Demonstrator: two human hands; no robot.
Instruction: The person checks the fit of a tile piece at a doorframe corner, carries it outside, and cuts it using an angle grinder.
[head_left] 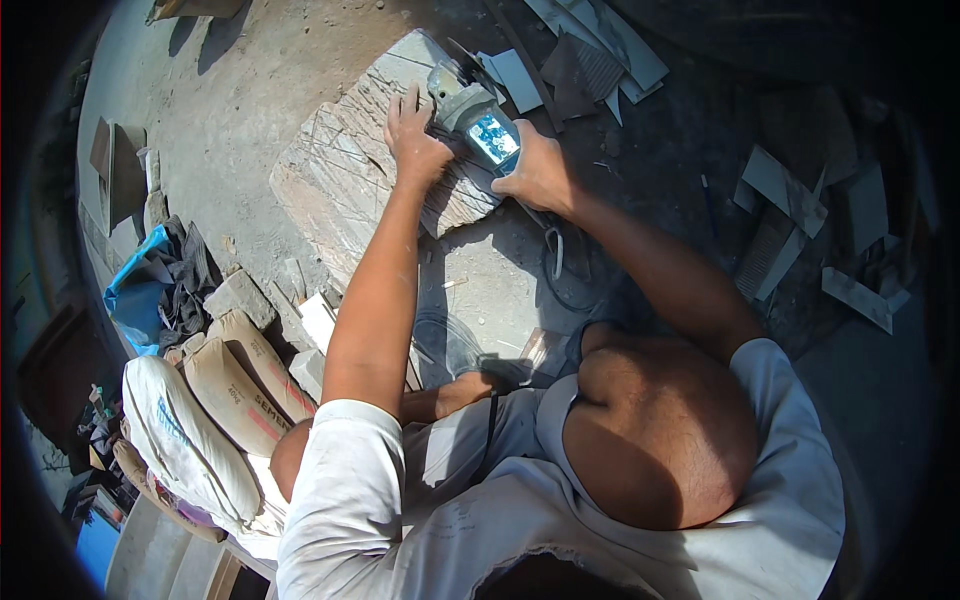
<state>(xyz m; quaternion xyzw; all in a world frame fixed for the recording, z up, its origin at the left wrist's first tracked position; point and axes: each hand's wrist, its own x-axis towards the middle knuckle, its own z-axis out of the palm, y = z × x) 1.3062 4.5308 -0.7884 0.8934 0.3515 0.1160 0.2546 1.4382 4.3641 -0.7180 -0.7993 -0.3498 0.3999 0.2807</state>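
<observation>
My right hand point(540, 172) is wrapped round the blue body of an angle grinder point(493, 137), whose dusty grey head points away from me. The grinder is over the far right part of a pale, heavily scored slab point(335, 165) on the ground. My left hand point(413, 138) lies on the slab just left of the grinder head, fingers stretched out and thumb toward the tool. Whether that thumb touches the grinder cannot be made out. The grinder's disc is hidden from this view.
Broken tile pieces point(515, 80) lie beyond the slab, and more tile offcuts point(785, 190) are scattered at right. A cable point(555, 255) loops near my feet. Full sacks point(235, 385), a blue plastic bag point(140, 290) and a block point(240, 298) stand at left.
</observation>
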